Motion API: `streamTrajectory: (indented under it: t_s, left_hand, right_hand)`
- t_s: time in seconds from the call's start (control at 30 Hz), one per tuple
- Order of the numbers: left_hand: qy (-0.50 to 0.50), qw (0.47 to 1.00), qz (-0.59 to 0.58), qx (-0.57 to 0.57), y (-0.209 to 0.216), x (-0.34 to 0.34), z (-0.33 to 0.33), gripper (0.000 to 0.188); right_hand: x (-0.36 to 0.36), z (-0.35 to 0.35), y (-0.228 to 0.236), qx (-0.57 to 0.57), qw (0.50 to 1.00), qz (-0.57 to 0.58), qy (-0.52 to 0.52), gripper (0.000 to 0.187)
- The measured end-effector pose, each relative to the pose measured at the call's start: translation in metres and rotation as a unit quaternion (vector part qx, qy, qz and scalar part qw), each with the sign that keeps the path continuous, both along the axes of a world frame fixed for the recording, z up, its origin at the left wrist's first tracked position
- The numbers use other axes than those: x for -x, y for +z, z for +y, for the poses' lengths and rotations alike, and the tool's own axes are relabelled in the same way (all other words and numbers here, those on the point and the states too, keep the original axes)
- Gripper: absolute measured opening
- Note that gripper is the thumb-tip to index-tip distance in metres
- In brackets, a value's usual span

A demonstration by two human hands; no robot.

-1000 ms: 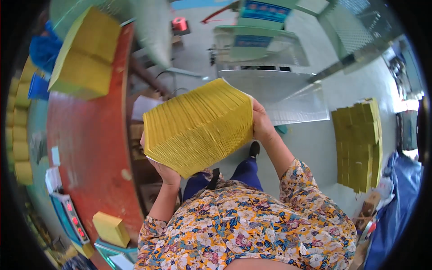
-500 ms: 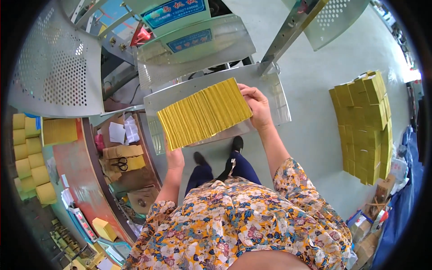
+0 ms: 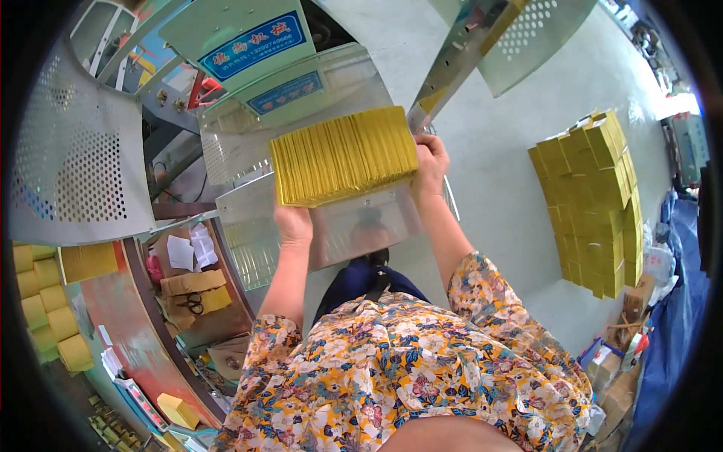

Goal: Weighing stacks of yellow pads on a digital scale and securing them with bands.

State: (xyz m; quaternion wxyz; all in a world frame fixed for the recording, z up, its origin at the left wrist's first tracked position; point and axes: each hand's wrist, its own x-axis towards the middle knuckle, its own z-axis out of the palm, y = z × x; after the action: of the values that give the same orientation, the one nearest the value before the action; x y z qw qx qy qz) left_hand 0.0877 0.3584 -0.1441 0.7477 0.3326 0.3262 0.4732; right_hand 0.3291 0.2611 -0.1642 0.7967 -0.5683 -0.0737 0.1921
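A long stack of yellow paper sheets (image 3: 344, 157), pressed together on edge, is held between my two hands above a shiny metal tray (image 3: 354, 233). My left hand (image 3: 292, 221) grips the stack's lower left end, its fingers mostly hidden behind the paper. At the other end, my right hand (image 3: 430, 164) is closed round the right edge, thumb and fingers bent. Behind the stack rises the machine's clear cover (image 3: 301, 90), with a blue label plate (image 3: 252, 45) beyond it.
Many yellow bundles (image 3: 591, 203) are piled on the floor at right. A perforated metal panel (image 3: 75, 158) stands far left. Below it, a reddish bench (image 3: 124, 309) adjoins an open compartment with black scissors (image 3: 193, 303) and paper. A metal post (image 3: 463, 60) slants down beside my right hand.
Both hands have lifted the paper stack up and away from me, toward the machine, and it lies more level now. My body has moved closer to the tray.
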Motion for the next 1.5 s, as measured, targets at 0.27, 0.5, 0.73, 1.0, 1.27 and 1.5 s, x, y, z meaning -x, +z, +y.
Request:
streamTrajectory:
  t_s: [0.27,0.5,0.73,1.0,1.27,1.5]
  left_hand:
    - [-0.069,0.997,0.012,-0.024,0.026,-0.024,-0.033,0.068]
    - [-0.005,0.999,0.052,-0.007,0.025,-0.050,-0.046,0.066]
    - [-0.073,0.997,0.003,-0.018,0.018,-0.026,-0.025,0.066]
    - [-0.035,0.999,0.010,0.011,0.012,-0.025,-0.040,0.063]
    - [-0.006,1.000,0.007,0.012,0.014,-0.036,-0.049,0.065]
    - [-0.014,1.000,0.017,0.013,0.026,-0.039,-0.062,0.065]
  right_hand:
    - [-0.033,-0.008,0.004,-0.032,0.989,0.097,-0.106,0.010]
    - [-0.028,-0.054,0.048,0.143,0.977,-0.150,-0.050,0.024]
    - [0.038,-0.054,0.207,0.163,0.735,-0.644,0.137,0.057]
    - [0.018,0.008,0.175,0.207,0.575,-0.750,0.256,0.072]
    - [0.021,0.028,0.156,0.224,0.538,-0.750,0.312,0.074]
    - [0.034,0.039,0.132,0.298,0.519,-0.708,0.375,0.071]
